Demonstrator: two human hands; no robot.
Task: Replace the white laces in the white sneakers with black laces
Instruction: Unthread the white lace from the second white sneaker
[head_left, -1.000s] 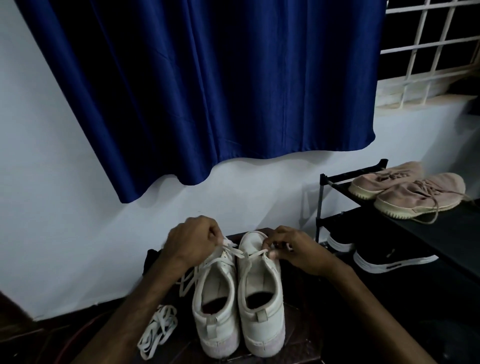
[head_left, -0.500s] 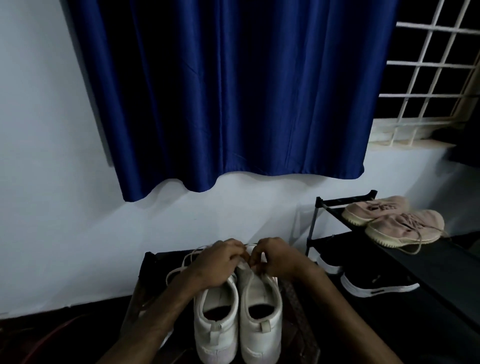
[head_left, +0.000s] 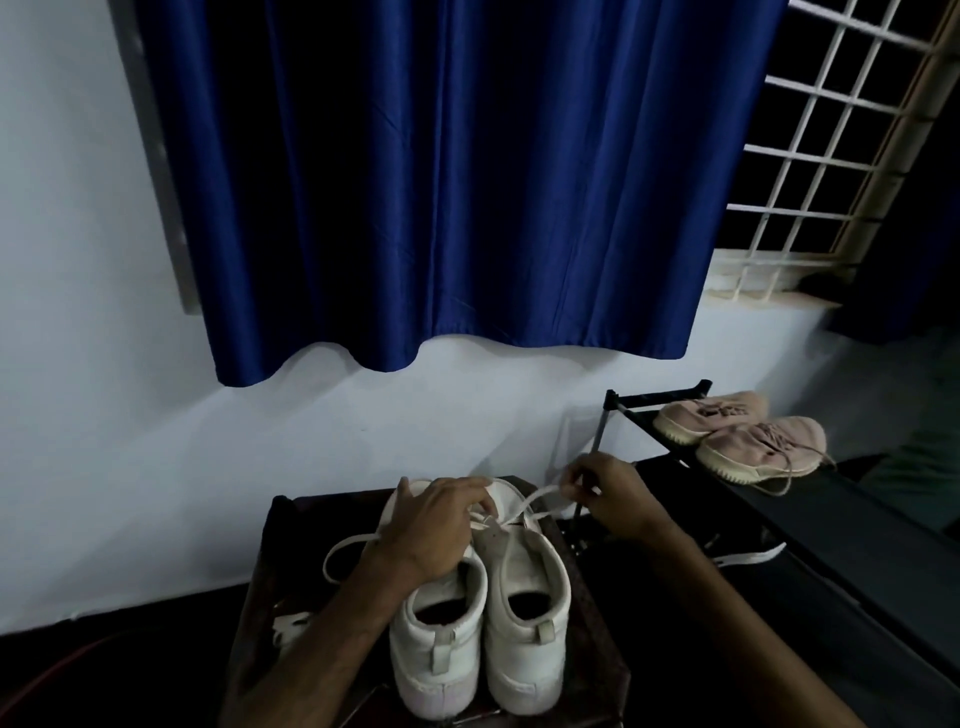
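Two white sneakers stand side by side, heels toward me, on a dark wooden stool (head_left: 270, 525): the left sneaker (head_left: 439, 644) and the right sneaker (head_left: 524, 608). My left hand (head_left: 431, 525) rests over the front of the left sneaker, fingertips at the eyelets between the shoes. My right hand (head_left: 608, 499) pinches a white lace (head_left: 535, 501) drawn out to the right from the right sneaker. A loose loop of white lace (head_left: 343, 548) trails left of my left wrist. No black laces are visible.
A bundled white lace (head_left: 291, 626) lies on the stool's left side. A black shoe rack (head_left: 654, 400) on the right holds pink sneakers (head_left: 753, 441) above and a dark shoe with a white sole (head_left: 748, 558) below. A blue curtain (head_left: 441, 182) hangs on the wall.
My right hand has moved out to the right, pulling the white lace away from the right sneaker. My left hand stays on the shoe fronts. The camera has tilted upward.
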